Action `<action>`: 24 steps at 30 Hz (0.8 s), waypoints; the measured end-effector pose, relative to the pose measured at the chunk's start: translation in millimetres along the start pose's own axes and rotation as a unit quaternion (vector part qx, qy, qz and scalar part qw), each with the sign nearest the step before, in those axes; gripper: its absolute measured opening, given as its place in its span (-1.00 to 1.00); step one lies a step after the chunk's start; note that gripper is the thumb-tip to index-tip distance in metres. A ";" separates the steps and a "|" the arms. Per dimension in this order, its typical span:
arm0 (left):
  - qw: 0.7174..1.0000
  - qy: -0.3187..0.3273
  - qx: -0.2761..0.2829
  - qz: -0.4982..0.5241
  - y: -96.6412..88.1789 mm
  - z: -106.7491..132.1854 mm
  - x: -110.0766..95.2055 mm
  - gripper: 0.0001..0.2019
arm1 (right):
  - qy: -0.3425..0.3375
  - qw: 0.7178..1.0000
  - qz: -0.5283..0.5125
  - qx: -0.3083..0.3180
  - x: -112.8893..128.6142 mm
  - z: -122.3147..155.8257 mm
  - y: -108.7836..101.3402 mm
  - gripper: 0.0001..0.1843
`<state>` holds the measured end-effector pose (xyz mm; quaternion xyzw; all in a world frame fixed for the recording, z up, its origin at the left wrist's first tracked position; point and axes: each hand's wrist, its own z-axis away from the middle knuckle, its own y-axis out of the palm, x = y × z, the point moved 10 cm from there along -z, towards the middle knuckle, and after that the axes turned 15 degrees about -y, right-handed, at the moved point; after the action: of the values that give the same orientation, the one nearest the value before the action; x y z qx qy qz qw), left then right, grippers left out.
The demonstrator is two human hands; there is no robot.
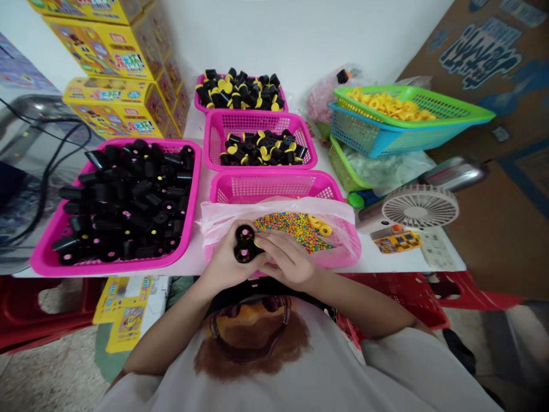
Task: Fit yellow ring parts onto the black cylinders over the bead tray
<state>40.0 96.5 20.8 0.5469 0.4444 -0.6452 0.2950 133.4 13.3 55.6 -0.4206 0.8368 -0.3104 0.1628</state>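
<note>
Head view, looking down past a printed shirt at a white table.

Left hand: closed around two black tubes, which are stacked one above the other with their ends facing up. Firm hold from the left side.

Right hand: fingers curled, tips pressed to the right side of the same tubes. A speck of yellow shows at the fingertips; cannot tell what it is.

The tubes are held at the near table edge, just over the front rim of the nearest pink basket. That basket is lined with a clear bag holding coloured beads and a few yellow rings.

Left of it: a large pink tray heaped with black tubes.

Behind: a second pink basket, part full of black pieces with yellow caps, and a third piled higher.

Right: a green basket of yellow rings sits on a blue one. A small white fan is nearer.

Far left: stacked yellow boxes.
</note>
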 end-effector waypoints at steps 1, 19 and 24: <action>1.000 -0.001 -0.004 0.000 -1.0 -0.4 0.3 -0.63 | -0.001 1.000 -0.001 0.006 -0.7 0.0 2.5 -0.57; 0.999 -0.053 0.004 0.011 9.3 -4.3 8.3 -0.58 | -0.030 0.998 -0.043 0.018 -6.4 8.5 0.1 -0.43; 0.998 -0.038 -0.034 0.025 -0.5 -1.6 3.5 -0.57 | 0.047 0.982 -0.165 0.074 -30.6 6.6 0.0 -0.47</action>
<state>39.4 98.5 17.5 0.5225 0.4413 -0.6424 0.3459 155.0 35.4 51.0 -0.5250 0.7373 -0.4130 0.1007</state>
